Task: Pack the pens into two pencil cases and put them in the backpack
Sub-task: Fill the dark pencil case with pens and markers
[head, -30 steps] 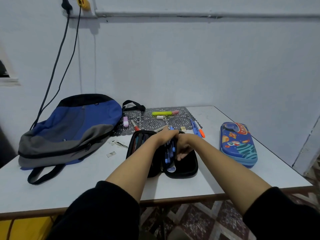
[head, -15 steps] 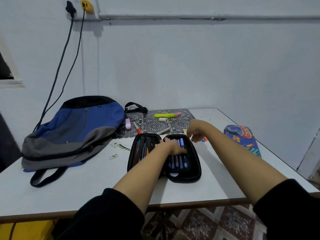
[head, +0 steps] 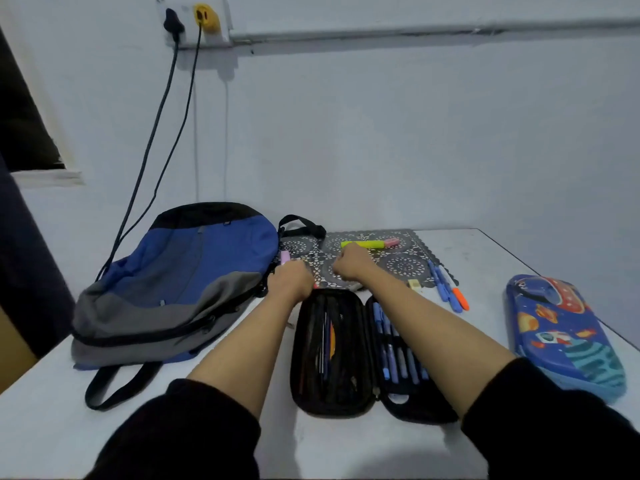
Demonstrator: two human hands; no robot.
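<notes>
White table point(head: 349, 443), open pencil case point(head: 332, 358) at six o'clock; at twelve my left hand point(head: 291, 282) and right hand point(head: 351, 266) curl over the mat point(head: 401, 265), holding I cannot tell what.

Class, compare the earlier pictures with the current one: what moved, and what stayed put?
Both hands have left the open black pencil case and reached forward onto the patterned mat: the left hand to its left end, the right hand near the yellow highlighter. Both are curled; what they hold is hidden. The case, backpack and blue pencil case have not moved.
</notes>
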